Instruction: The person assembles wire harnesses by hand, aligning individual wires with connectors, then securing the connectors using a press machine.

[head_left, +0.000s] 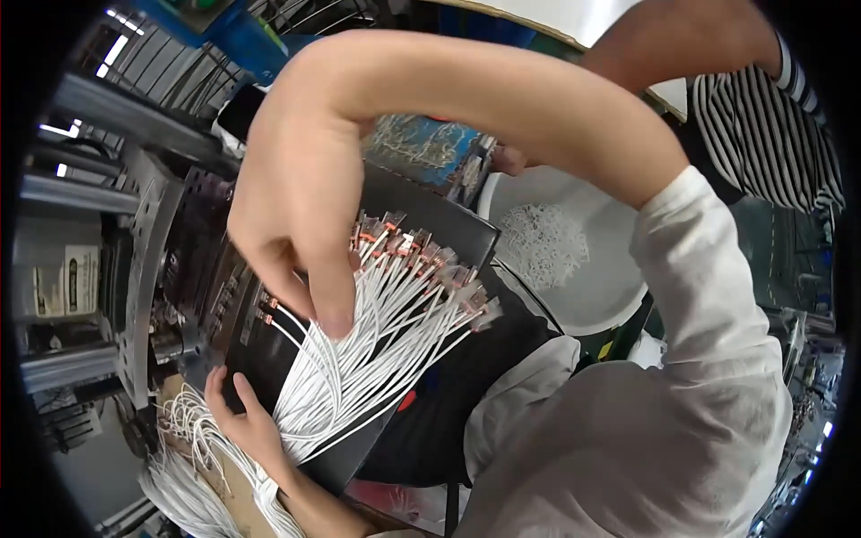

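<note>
A large fan of white wires (332,386) lies on a black work surface (368,184), their far ends carrying clear connectors and orange-banded terminals (435,264). My right hand (300,188) reaches across from the right and bends down over the left side of the fan. Its thumb and fingers are closed together at the wires; whatever is between the fingertips is hidden. Two wire ends with orange-banded terminals (266,309) stick out to the left, below those fingers. Lower left, my left hand (244,421) rests beside the bundle, thumb and forefinger spread, holding nothing visible.
Metal machine framing (148,269) stands along the left. More white wires (188,489) hang at the lower left. Beyond the surface are a blue tray (426,139) of small pieces and a white tub (619,291) with white scraps. Another person's arm (682,40) reaches in at the upper right.
</note>
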A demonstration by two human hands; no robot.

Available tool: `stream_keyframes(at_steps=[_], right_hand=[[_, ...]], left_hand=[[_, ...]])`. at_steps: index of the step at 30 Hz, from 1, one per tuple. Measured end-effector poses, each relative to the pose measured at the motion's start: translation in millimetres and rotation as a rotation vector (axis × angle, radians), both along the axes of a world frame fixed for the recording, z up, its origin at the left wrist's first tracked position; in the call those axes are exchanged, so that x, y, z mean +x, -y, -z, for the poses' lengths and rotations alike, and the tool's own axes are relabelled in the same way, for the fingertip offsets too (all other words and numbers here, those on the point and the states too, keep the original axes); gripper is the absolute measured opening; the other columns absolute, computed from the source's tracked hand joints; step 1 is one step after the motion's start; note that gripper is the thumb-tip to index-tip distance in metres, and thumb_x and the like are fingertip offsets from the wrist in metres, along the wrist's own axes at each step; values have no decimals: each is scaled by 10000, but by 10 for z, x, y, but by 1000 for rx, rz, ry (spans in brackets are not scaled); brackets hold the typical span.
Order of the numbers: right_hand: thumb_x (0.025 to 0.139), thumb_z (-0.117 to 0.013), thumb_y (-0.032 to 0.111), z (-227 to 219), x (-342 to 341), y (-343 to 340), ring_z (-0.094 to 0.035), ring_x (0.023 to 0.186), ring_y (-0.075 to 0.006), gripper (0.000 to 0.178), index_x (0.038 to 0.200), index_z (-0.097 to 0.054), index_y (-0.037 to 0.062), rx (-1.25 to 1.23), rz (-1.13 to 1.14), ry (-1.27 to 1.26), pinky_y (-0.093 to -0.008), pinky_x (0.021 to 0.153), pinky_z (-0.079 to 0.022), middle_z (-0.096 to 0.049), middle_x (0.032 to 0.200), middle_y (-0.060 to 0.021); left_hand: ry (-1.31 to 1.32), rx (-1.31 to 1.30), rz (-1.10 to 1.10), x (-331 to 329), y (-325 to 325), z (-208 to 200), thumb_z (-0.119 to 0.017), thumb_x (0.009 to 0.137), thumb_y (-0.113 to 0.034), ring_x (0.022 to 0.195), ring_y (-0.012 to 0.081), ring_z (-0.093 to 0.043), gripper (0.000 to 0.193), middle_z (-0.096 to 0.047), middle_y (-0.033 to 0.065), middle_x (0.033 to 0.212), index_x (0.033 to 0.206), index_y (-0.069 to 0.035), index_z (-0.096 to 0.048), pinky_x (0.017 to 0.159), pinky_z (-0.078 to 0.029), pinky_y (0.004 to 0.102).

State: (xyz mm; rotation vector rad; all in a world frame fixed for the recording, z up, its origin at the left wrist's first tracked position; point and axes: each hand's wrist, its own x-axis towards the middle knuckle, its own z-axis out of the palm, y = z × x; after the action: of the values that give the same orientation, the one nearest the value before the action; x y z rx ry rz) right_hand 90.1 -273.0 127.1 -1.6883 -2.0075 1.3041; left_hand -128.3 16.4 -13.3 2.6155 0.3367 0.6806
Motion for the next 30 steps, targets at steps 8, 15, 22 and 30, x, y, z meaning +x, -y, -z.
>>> stream_keyframes(at_steps=[8, 15, 22, 30], right_hand=[[888, -643, 278, 602, 38, -595, -661, 985, -361, 331, 990, -697, -32, 49, 420, 671, -440, 838, -512, -700, 1011, -197], [884, -638, 271, 972, 56, -753, -640, 1064, -351, 303, 1005, -705, 1, 140, 582, 554, -477, 895, -472, -691, 1070, -194], [846, -661, 275, 1363, -307, -1203, -557, 1150, -321, 262, 1013, -736, 86, 306, 777, 429, -463, 953, -386, -655, 1126, -152], [809, -682, 265, 1365, -163, -864, -554, 1077, -295, 278, 1038, -746, 123, 380, 835, 457, -443, 915, -383, -630, 1070, -128]], left_hand=[[48, -23, 39, -16, 167, -35, -623, 947, -117, 1163, 313, -564, 226, -614, 171, 1215, 1115, 34, -632, 1041, -397, 394], [11, 2, 150, 19, 365, -139, -621, 928, -77, 1151, 316, -568, 185, -616, 167, 1208, 1081, 24, -642, 1021, -403, 398], [47, -105, 170, 38, 409, -115, -624, 919, -61, 1122, 313, -572, 180, -624, 148, 1172, 1072, 32, -641, 993, -418, 394], [-184, -10, 384, 249, 1065, -357, -670, 894, -115, 1068, 345, -547, 288, -591, 171, 1169, 1138, 28, -620, 953, -427, 430]])
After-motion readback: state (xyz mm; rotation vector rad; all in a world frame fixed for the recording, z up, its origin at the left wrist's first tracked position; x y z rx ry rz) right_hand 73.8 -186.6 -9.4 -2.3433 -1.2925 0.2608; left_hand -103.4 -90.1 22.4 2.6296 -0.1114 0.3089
